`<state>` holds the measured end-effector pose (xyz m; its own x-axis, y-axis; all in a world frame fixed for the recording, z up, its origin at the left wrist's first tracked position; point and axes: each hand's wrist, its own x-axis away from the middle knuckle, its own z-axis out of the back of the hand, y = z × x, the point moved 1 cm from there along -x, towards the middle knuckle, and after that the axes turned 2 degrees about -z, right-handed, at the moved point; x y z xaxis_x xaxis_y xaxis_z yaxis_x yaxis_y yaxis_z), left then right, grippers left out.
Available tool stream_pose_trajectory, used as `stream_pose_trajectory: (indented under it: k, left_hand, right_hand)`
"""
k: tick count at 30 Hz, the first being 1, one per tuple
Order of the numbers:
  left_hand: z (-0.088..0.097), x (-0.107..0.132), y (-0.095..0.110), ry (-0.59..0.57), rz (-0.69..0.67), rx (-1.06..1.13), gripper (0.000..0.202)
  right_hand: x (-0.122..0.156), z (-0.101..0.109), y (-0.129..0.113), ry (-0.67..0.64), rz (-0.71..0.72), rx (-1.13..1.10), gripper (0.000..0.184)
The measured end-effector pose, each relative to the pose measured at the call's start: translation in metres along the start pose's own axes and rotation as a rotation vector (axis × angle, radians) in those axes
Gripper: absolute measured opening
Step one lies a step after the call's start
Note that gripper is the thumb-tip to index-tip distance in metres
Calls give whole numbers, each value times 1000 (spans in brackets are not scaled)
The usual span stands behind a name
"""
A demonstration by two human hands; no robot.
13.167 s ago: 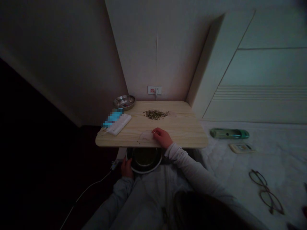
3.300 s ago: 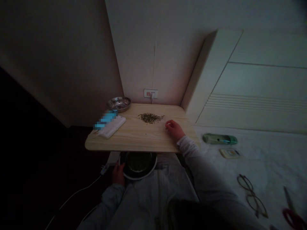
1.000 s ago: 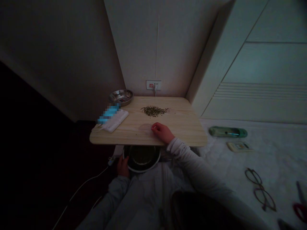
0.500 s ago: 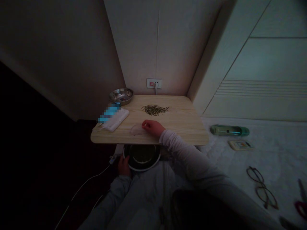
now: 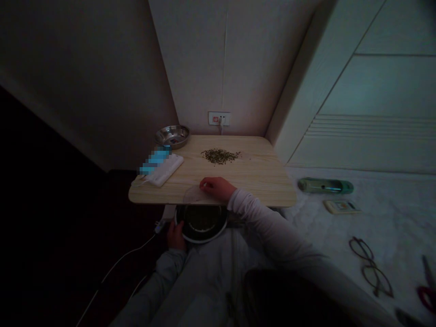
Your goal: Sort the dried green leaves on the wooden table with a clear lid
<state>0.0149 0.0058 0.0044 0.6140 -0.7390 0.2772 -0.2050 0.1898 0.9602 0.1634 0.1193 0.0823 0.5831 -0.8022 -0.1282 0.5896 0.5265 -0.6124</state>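
At near desk (image 5: 259,184) edge: right hand (image 5: 218,188), fingers curled narrow, tips on a pale sheet (image 5: 192,195); grip cannot be told. Below that edge: left hand (image 5: 176,235) clasping the rim of a dark bowl (image 5: 202,223). Far centre: heap of grains (image 5: 220,156). Far left: steel dish (image 5: 172,136).

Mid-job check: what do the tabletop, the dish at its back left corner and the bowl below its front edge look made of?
The tabletop: pale wood or wood-look laminate, matte; grain lines show. The dish: bare metal, probably stainless steel, polished; it glints. The bowl, held by the left hand: dark inside, pale glossy rim; too dim to tell the material.
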Motion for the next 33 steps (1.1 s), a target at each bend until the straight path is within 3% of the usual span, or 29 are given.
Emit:
stream_pose_trajectory:
  k: [6, 13, 22, 28, 33]
  left_hand:
    - [2, -5, -6, -54, -31, -4, 37]
    - [3, -7, -10, -32, -24, -18, 37]
    - [1, -3, -3, -20, 41, -30, 35]
    - [3, -5, -5, -9, 16, -36, 37]
    - [2, -3, 0, -25, -49, -77, 26]
  right_hand:
    - [4, -5, 0, 35, -59, 83, 22]
    - [7, -3, 11, 298, -385, 253, 23]
    - [44, 49, 79, 482, -683, 241, 25]
    - [44, 80, 119, 549, -687, 214, 24]
    - [37, 84, 130, 642, -653, 134, 23]
